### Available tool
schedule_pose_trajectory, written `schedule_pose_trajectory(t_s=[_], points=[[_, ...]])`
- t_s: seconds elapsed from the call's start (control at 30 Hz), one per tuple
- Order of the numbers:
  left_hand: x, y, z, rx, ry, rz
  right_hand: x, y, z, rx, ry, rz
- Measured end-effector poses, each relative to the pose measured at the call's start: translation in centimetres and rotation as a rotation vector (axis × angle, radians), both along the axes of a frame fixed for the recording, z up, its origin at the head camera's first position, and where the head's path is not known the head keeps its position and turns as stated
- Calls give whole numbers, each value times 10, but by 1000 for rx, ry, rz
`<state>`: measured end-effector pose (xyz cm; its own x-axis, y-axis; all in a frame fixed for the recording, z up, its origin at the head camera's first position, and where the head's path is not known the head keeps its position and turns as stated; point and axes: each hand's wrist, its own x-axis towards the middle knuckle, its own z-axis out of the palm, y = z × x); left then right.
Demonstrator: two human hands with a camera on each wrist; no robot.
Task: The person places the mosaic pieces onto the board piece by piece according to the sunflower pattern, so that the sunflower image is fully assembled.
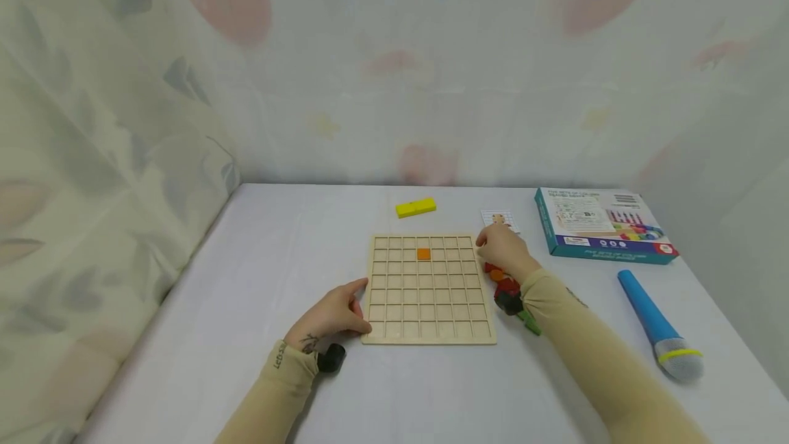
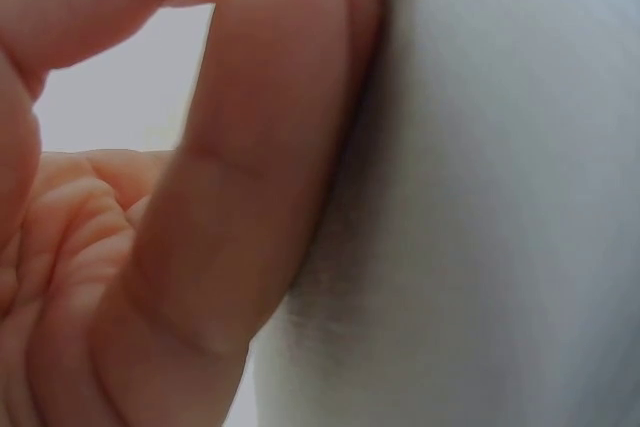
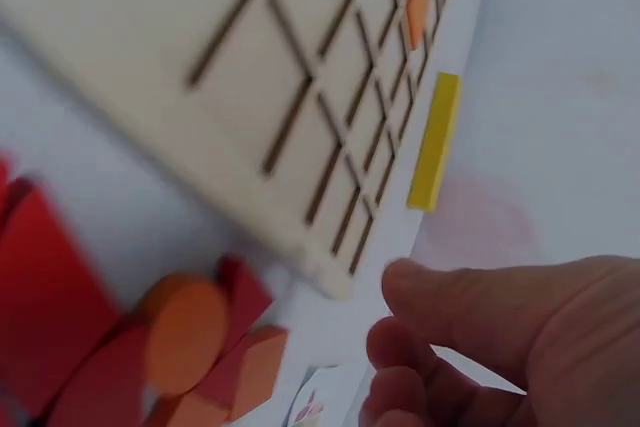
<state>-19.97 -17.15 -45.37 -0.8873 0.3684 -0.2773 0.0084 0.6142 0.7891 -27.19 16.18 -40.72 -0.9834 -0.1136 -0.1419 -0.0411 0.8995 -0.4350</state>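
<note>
A square wooden grid board (image 1: 430, 289) lies on the white table, with an orange square tile (image 1: 423, 253) in one cell near its far side. My left hand (image 1: 329, 312) touches the board's left edge, index finger and thumb spread apart, the thumb at the near corner. Close up in the left wrist view, its fingers (image 2: 250, 147) hide most of the contact. Just off the board's far right corner is my right hand (image 1: 504, 249), thumb and fingertips apart with nothing between them. Red and orange pieces (image 3: 185, 332) lie beside the board, partly under the right wrist.
A yellow bar (image 1: 416, 207) lies beyond the board. Behind the right hand is a printed pattern card (image 1: 498, 217). A teal game box (image 1: 604, 225) and a blue toy microphone (image 1: 656, 324) lie to the right. Green pieces (image 1: 529, 323) sit below the right forearm.
</note>
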Motion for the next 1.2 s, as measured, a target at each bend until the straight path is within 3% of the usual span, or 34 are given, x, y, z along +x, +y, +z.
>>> schedule_pose_trajectory(t_s=[0.2, 0.33, 0.8, 1.03, 1.2], points=[[-1, -2, 1, -2, -8, 10, 5, 8, -8, 76, -104, 30], [-1, -3, 2, -2, -8, 10, 6, 9, -13, 94, -122, 41], [-1, -2, 5, -5, 8, -11, 7, 6, -10, 83, -51, 70], [1, -1, 5, 3, 0, -7, -6, -15, 5, -108, 31, 100], [2, 1, 4, -1, -1, -10, -19, -43, 11, -300, -20, 109]])
